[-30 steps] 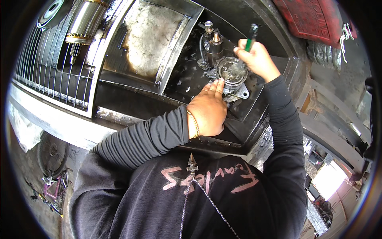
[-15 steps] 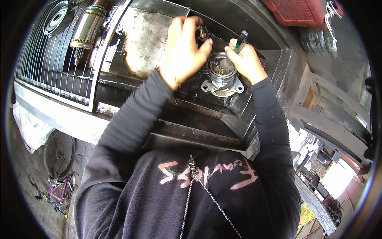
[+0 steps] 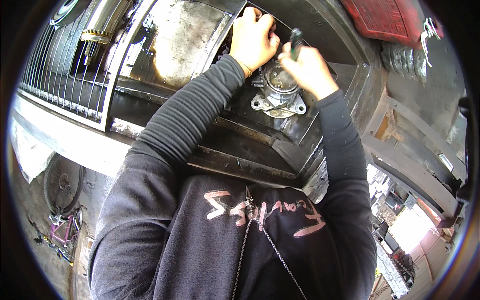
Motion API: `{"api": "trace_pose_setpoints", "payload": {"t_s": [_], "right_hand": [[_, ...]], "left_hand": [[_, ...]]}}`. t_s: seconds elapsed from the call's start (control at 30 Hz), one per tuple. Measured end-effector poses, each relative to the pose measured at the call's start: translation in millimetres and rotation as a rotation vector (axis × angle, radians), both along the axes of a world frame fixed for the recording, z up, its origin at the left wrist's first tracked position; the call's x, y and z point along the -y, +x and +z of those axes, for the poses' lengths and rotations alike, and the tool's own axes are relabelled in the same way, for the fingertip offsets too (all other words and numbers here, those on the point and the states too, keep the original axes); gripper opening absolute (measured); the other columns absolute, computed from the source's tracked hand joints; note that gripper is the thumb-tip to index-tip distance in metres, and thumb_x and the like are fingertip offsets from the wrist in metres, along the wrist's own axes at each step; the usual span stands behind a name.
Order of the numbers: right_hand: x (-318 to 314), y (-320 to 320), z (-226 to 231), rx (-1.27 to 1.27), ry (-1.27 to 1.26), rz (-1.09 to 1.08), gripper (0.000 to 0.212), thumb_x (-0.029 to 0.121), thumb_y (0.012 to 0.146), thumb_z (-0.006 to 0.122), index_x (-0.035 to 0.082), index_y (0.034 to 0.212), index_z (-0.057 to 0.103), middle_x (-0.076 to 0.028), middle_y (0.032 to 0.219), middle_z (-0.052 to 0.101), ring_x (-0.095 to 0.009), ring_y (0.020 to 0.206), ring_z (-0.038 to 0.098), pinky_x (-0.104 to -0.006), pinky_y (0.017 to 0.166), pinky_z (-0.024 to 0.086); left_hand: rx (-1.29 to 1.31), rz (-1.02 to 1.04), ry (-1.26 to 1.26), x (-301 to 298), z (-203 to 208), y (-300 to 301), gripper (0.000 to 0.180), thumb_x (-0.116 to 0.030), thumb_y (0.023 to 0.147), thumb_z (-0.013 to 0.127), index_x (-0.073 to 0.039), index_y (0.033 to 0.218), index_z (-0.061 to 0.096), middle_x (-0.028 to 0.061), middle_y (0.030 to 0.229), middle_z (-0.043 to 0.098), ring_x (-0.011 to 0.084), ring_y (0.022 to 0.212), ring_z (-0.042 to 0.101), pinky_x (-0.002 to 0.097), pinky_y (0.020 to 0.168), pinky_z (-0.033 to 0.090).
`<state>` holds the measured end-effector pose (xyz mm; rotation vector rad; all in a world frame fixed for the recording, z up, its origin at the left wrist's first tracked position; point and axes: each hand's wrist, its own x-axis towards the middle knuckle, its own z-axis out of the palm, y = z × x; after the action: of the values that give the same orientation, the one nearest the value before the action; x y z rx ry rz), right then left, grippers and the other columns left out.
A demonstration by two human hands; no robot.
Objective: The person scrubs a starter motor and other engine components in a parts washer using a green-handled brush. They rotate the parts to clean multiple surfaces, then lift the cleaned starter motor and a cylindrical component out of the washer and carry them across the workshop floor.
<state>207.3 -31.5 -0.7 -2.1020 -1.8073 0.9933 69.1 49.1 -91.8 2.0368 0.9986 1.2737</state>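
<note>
A grey metal motor housing (image 3: 278, 104) with two bolt ears stands on the dark metal tray (image 3: 235, 111), its round open end facing up. Over its right rim my right hand (image 3: 311, 71) is closed round a tool with a dark and green handle (image 3: 296, 39). The tool's lower end is blurred and partly hidden, so its kind does not show. My left hand (image 3: 253, 41) is beyond the housing and to its left, near the tray's far wall. Its fingers are curled, and whatever lies inside them is hidden.
A shiny motor armature (image 3: 106, 19) lies at the far left by a wire grate (image 3: 111, 85). Left of the tray is a stained pale sheet (image 3: 182, 42). At the far right hangs a red plastic container (image 3: 382, 20). A bicycle wheel (image 3: 63, 182) shows at lower left.
My left hand has moved right and farther away, and its fingers have curled in. My right hand has shifted slightly left and nearer over the housing, with the tool still in it.
</note>
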Motion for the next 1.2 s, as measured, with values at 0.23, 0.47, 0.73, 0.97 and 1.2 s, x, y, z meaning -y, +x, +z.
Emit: {"api": "trace_pose_setpoints", "payload": {"t_s": [0.23,0.47,0.73,0.97,1.2], "right_hand": [[2,1,2,0.06,0.051,-0.102,0.028,0.018,0.09,0.066,0.009,0.07,0.049,0.007,0.061,0.041,-0.005,0.057,0.041,-0.0266,0.054,0.039],[8,6,-8,-0.221,0.015,-0.092,0.024,0.018,0.092,0.061,0.004,0.074,0.054,0.002,0.061,0.047,-0.01,0.053,0.042,-0.033,0.054,0.04],[14,5,-6,-0.553,-0.108,-0.193,0.018,0.014,0.094,0.063,0.006,0.08,0.057,0.0,0.075,0.062,-0.005,0.053,0.056,-0.0194,0.047,0.046],[4,4,-9,-0.376,-0.047,0.044,0.03,0.017,0.088,0.067,0.004,0.071,0.045,0.003,0.062,0.038,-0.007,0.061,0.038,-0.0295,0.057,0.037],[3,-3,2,-0.074,0.06,0.189,0.025,0.017,0.085,0.07,0.002,0.075,0.052,-0.002,0.065,0.047,-0.01,0.063,0.048,-0.0307,0.06,0.043]], "left_hand": [[0.006,0.037,0.027,-2,1,3,0.024,-0.011,0.07,0.072,-0.008,0.091,0.063,0.0139,0.096,0.054,0.0331,0.087,0.058,0.0438,0.073,0.049],[0.007,0.041,0.026,-1,1,4,0.025,-0.01,0.07,0.072,-0.008,0.093,0.063,0.0154,0.096,0.055,0.0342,0.086,0.059,0.0447,0.075,0.049],[-0.018,0.032,0.0,0,0,3,0.028,-0.012,0.071,0.072,-0.008,0.097,0.063,0.0152,0.098,0.054,0.0338,0.09,0.058,0.0452,0.079,0.047],[-0.035,0.045,0.009,0,3,2,0.027,-0.009,0.071,0.073,-0.006,0.095,0.063,0.0162,0.098,0.054,0.0343,0.086,0.059,0.0439,0.076,0.049],[-0.035,0.009,-0.005,0,3,1,0.028,-0.011,0.072,0.073,-0.006,0.098,0.063,0.0158,0.098,0.054,0.0342,0.087,0.059,0.0441,0.076,0.05]]}}
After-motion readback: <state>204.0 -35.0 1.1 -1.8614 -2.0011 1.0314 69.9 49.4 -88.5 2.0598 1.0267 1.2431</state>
